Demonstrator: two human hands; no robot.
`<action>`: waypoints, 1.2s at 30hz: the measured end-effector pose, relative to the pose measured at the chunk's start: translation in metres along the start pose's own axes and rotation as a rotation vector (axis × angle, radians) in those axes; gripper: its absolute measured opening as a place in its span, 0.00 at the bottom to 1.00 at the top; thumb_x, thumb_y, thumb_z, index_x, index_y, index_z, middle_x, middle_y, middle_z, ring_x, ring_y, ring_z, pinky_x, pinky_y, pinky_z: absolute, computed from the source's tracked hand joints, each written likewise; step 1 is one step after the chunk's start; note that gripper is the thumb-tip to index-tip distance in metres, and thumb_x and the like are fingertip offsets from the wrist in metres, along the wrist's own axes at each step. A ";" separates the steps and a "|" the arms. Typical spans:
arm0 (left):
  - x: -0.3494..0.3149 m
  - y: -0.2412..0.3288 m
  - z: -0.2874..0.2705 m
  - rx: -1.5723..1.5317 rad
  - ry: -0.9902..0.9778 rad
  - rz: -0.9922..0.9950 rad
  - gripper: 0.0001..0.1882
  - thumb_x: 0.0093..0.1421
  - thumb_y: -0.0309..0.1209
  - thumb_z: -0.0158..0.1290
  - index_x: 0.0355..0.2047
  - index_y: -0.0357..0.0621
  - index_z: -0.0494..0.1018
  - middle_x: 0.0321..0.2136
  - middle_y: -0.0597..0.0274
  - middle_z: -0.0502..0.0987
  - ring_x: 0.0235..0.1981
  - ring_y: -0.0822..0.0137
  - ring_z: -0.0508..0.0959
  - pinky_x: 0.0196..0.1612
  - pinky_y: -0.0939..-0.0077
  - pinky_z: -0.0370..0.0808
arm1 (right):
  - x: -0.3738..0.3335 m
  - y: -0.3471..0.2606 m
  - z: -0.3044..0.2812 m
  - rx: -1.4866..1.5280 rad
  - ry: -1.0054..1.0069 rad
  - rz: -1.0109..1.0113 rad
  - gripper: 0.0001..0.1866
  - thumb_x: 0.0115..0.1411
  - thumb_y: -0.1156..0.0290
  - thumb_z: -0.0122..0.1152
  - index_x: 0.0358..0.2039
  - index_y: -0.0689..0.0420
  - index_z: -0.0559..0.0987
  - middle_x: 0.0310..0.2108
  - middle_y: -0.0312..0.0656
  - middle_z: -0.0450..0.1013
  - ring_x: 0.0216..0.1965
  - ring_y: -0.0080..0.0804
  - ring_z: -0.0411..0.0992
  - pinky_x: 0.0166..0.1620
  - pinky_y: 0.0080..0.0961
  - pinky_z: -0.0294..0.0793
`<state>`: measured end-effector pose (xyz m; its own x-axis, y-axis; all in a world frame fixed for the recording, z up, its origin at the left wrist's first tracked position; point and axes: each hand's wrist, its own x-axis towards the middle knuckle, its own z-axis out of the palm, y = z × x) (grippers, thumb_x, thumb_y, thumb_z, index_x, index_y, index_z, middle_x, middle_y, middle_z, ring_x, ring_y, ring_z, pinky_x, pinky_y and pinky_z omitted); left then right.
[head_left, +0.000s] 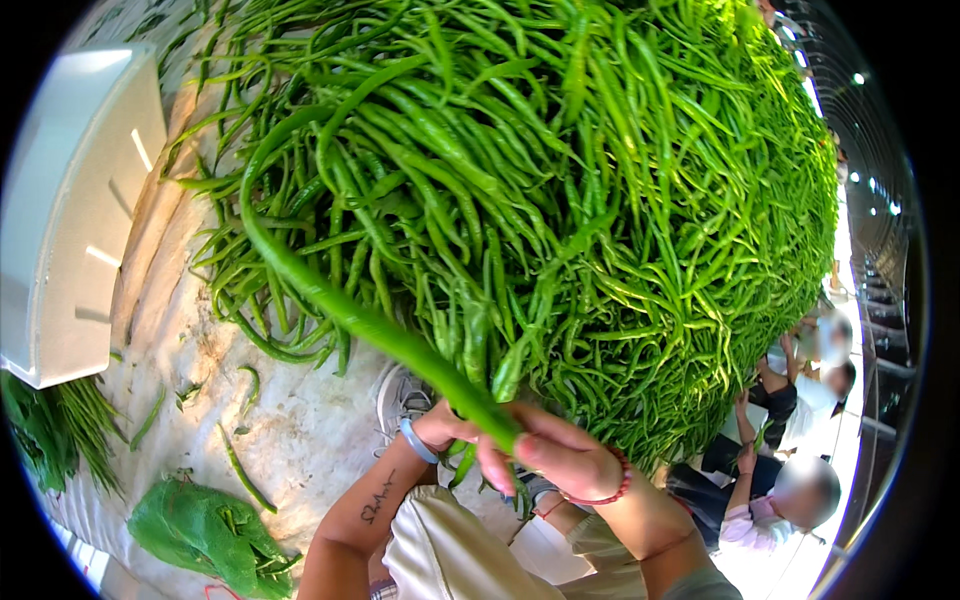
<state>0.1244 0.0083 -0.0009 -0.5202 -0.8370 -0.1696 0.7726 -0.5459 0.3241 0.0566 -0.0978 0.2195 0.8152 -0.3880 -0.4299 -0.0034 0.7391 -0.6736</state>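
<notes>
- The right hand (575, 462) is closed on the near end of a long, curved, glossy green pepper (375, 328), its thumb pressed along the skin.
- The left hand (446, 427) sits just beside it, partly behind that pepper; its fingers are mostly hidden, so I cannot tell whether they grasp anything.
- The pepper slants up and left from the right hand, then bends over the edge of a broad heap of slender green peppers (640, 210).
- A string of small red beads (612, 482) rings the right wrist; a smooth grey band (418, 440) rings the left.
- Below the hands are beige cloth trousers (440, 540), and a grey laced shoe (402, 396) stands near the left hand.
- Left of the heap spreads a pale, soiled ground sheet (310, 430), with a few loose peppers (243, 470) scattered on it.
- A crumpled green mesh bag (205, 530) lies at lower left, well apart from the hands.
- Farther left stands a white, straight-walled box (95, 235).
- At the right rim, beside the heap, sits a person in a pale pink top (755, 525), with another in white (812, 405) beyond.
</notes>
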 end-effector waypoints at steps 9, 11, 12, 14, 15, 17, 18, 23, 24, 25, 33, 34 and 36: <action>0.020 0.102 0.127 0.196 0.074 0.515 0.43 0.32 0.40 0.65 0.48 0.40 0.57 0.24 0.58 0.70 0.28 0.64 0.72 0.34 0.68 0.72 | -0.273 -0.030 0.030 0.246 0.614 -0.607 0.21 0.62 0.63 0.39 0.51 0.62 0.60 0.35 0.50 0.68 0.35 0.41 0.71 0.40 0.38 0.70; 0.032 0.124 0.176 0.332 0.073 0.623 0.40 0.41 0.45 0.61 0.50 0.40 0.54 0.30 0.60 0.70 0.28 0.72 0.70 0.37 0.75 0.72 | -0.350 -0.014 0.078 0.274 0.885 -0.643 0.20 0.62 0.64 0.36 0.52 0.61 0.59 0.36 0.51 0.68 0.36 0.42 0.70 0.40 0.37 0.69; 0.040 0.131 0.189 0.015 0.113 0.673 0.32 0.43 0.38 0.59 0.47 0.42 0.58 0.24 0.62 0.69 0.26 0.71 0.71 0.31 0.77 0.72 | -0.376 0.001 0.091 0.331 0.909 -0.688 0.20 0.63 0.64 0.36 0.52 0.61 0.59 0.36 0.50 0.68 0.37 0.41 0.70 0.40 0.35 0.69; 0.037 0.145 0.228 -0.277 -0.147 0.505 0.22 0.52 0.33 0.49 0.48 0.43 0.61 0.36 0.63 0.69 0.36 0.72 0.70 0.41 0.75 0.71 | -0.418 0.039 0.110 0.444 1.014 -0.782 0.19 0.63 0.63 0.37 0.50 0.60 0.61 0.36 0.47 0.68 0.37 0.38 0.70 0.38 0.33 0.69; 0.027 0.157 0.235 -0.312 -0.240 0.436 0.21 0.54 0.33 0.47 0.48 0.42 0.62 0.41 0.62 0.69 0.41 0.71 0.70 0.47 0.75 0.69 | -0.435 0.058 0.117 0.495 1.075 -0.830 0.18 0.63 0.62 0.37 0.49 0.60 0.62 0.36 0.45 0.68 0.37 0.37 0.69 0.37 0.32 0.69; -0.003 0.123 0.327 0.075 0.176 0.662 0.27 0.55 0.44 0.45 0.52 0.44 0.59 0.43 0.62 0.68 0.44 0.69 0.67 0.50 0.69 0.66 | -0.462 0.099 0.129 0.651 1.105 -1.072 0.17 0.62 0.62 0.39 0.46 0.59 0.64 0.35 0.42 0.68 0.37 0.34 0.69 0.37 0.29 0.69; -0.013 0.101 0.351 0.216 0.238 0.666 0.27 0.55 0.44 0.45 0.52 0.44 0.59 0.43 0.62 0.68 0.44 0.69 0.67 0.49 0.69 0.66 | -0.481 0.117 0.143 0.676 1.164 -1.185 0.16 0.62 0.62 0.40 0.45 0.59 0.64 0.35 0.41 0.68 0.37 0.33 0.70 0.36 0.27 0.70; -0.035 0.001 0.432 0.454 0.020 0.457 0.27 0.56 0.45 0.45 0.52 0.44 0.59 0.42 0.62 0.68 0.43 0.69 0.68 0.48 0.69 0.66 | -0.580 0.184 0.206 0.641 1.370 -1.806 0.12 0.62 0.67 0.40 0.42 0.59 0.65 0.34 0.43 0.70 0.37 0.35 0.71 0.32 0.21 0.71; -0.041 -0.014 0.439 0.473 -0.032 0.414 0.27 0.56 0.45 0.45 0.52 0.44 0.59 0.42 0.63 0.68 0.43 0.69 0.68 0.48 0.69 0.66 | -0.598 0.208 0.215 0.676 1.395 -1.927 0.11 0.62 0.67 0.40 0.41 0.59 0.65 0.34 0.44 0.70 0.37 0.35 0.71 0.32 0.20 0.71; -0.044 -0.026 0.449 0.500 -0.072 0.380 0.27 0.56 0.46 0.44 0.52 0.44 0.59 0.42 0.63 0.68 0.43 0.69 0.68 0.48 0.69 0.66 | -0.619 0.221 0.224 0.650 1.507 -2.000 0.10 0.62 0.67 0.39 0.40 0.58 0.65 0.34 0.43 0.70 0.37 0.35 0.71 0.31 0.20 0.71; -0.093 -0.105 0.504 0.591 -0.355 0.154 0.27 0.56 0.47 0.44 0.51 0.44 0.59 0.41 0.63 0.68 0.41 0.69 0.68 0.46 0.68 0.66 | -0.714 0.290 0.228 0.522 1.571 -1.987 0.21 0.59 0.62 0.45 0.48 0.63 0.64 0.46 0.50 0.65 0.48 0.39 0.65 0.50 0.32 0.66; -0.106 -0.099 0.529 0.609 -0.427 0.185 0.27 0.56 0.48 0.43 0.51 0.44 0.59 0.41 0.63 0.68 0.41 0.69 0.68 0.46 0.68 0.66 | -0.684 0.264 0.220 0.545 1.278 -1.884 0.19 0.58 0.65 0.46 0.49 0.60 0.65 0.47 0.49 0.65 0.48 0.39 0.65 0.50 0.31 0.66; -0.094 -0.110 0.489 0.562 -0.468 0.041 0.28 0.56 0.48 0.43 0.51 0.44 0.59 0.41 0.63 0.68 0.41 0.69 0.68 0.45 0.68 0.66 | -0.625 0.242 0.217 0.411 1.145 -1.444 0.23 0.58 0.71 0.48 0.53 0.57 0.59 0.48 0.46 0.65 0.47 0.35 0.66 0.51 0.33 0.64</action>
<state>-0.0902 0.1655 0.4344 -0.6927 -0.6842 0.2279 0.5574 -0.3074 0.7713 -0.3280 0.4429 0.4557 -0.6621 -0.7494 0.0022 0.5005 -0.4443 -0.7430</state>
